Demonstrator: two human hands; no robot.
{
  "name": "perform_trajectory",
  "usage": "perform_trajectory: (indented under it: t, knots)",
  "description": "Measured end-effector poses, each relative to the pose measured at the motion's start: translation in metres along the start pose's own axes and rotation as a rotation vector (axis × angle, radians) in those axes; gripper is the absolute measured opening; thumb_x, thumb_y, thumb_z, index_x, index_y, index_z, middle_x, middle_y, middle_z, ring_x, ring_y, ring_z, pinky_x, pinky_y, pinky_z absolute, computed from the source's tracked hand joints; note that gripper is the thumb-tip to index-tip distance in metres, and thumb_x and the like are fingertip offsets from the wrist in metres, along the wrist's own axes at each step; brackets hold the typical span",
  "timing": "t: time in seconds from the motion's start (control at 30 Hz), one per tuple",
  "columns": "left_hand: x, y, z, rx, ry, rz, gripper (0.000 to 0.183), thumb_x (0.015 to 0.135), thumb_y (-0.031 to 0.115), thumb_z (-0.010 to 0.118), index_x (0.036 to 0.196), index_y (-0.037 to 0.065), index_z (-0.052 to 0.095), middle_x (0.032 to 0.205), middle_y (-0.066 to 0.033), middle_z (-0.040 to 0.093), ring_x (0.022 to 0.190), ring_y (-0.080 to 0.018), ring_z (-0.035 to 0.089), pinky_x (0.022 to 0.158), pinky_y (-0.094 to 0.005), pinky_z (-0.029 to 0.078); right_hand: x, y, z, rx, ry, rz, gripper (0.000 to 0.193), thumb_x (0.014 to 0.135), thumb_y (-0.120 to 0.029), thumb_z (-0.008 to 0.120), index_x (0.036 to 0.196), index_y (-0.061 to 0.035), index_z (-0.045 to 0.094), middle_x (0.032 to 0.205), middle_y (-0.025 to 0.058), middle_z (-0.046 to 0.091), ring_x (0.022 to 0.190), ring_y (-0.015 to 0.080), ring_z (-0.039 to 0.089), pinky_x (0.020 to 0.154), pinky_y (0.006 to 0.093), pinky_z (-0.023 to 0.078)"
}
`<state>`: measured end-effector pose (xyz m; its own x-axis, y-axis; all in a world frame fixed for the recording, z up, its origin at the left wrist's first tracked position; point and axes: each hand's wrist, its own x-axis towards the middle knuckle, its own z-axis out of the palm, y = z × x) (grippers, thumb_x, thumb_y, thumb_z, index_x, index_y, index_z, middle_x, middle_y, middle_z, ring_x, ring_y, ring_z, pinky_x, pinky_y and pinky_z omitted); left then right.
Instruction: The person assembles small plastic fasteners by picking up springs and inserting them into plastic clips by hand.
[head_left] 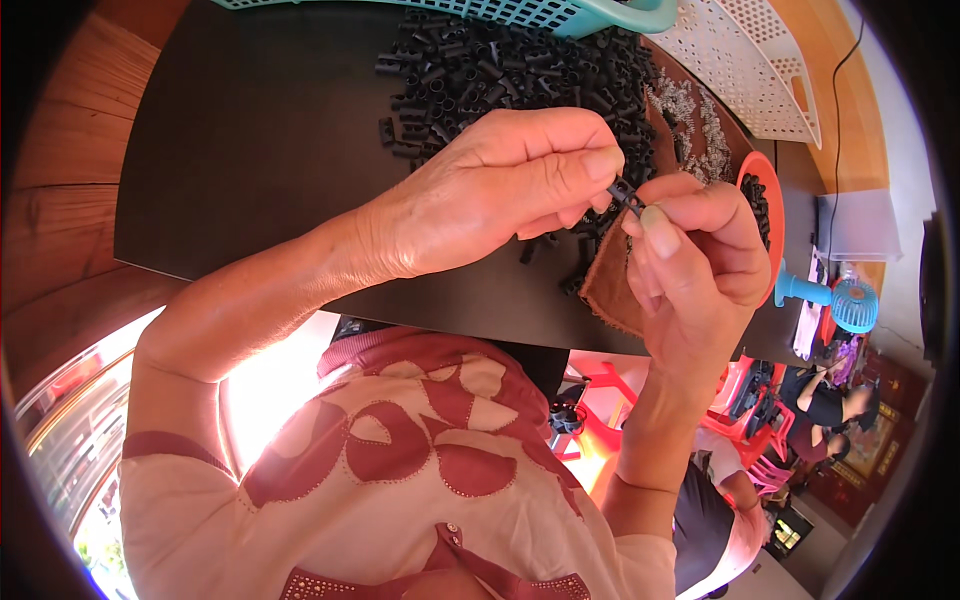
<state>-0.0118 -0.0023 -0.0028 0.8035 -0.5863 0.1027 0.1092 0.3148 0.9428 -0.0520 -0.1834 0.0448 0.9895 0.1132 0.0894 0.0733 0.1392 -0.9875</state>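
Head view, with clock directions taken from the held black tube, shows at nine o'clock the dark table (230, 150), with a wide bare part. Next comes the left hand (510, 185), also at nine o'clock; its thumb and forefinger are together, clamped on the tube's upper end. Behind this hand, toward half past ten, lies a big pile of black tubes (500, 80), and at eleven o'clock is a green basket (575, 18). The held black tube (626, 192) is tilted between the two hands, above the table. At six o'clock is a brown cloth (612, 285). The right hand (700, 235), at four o'clock, pinches the tube's lower end with thumb and forefinger. Small shiny pieces (712, 140) lie at two o'clock, below a white basket (745, 60). An orange bowl (777, 230) with black pieces stands at three o'clock, and a blue fan (853, 305) at four.
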Motion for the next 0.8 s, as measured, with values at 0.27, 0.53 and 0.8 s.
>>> perform_trajectory:
  t: [0.27,0.53,0.8]
  knots:
    - [0.002,0.0,-0.001,-0.052,-0.006,-0.024,0.031,0.104,0.03,0.045,0.099,0.001,0.056,0.075,0.0007,0.05,0.063,-0.0061,0.041,0.053,-0.0207,0.032,0.001,0.006,0.003,0.015,0.017,-0.015,0.008,0.086,0.007,0.062,0.088,0.0011,0.057,0.087,0.0108,0.063,0.054,0.0026,0.046,0.043,0.0169,0.034]
    - [0.0,-0.002,0.005,-0.064,0.024,0.0,0.033,0.104,0.032,0.045,0.099,0.001,0.056,0.075,-0.0003,0.05,0.062,-0.0063,0.041,0.054,-0.0207,0.033,-0.005,0.021,0.011,0.173,0.075,-0.084,0.008,0.087,0.007,0.062,0.089,0.0014,0.056,0.089,0.0134,0.063,0.052,0.0034,0.045,0.042,0.0181,0.035]
    - [0.0,-0.004,0.006,-0.069,0.033,0.057,0.032,0.104,0.031,0.045,0.099,0.001,0.056,0.076,-0.0013,0.05,0.061,-0.0062,0.039,0.054,-0.0204,0.033,-0.009,0.021,0.015,0.128,0.114,-0.151,0.009,0.086,0.008,0.062,0.09,0.0014,0.056,0.089,0.0137,0.064,0.053,0.0035,0.046,0.043,0.0183,0.037]
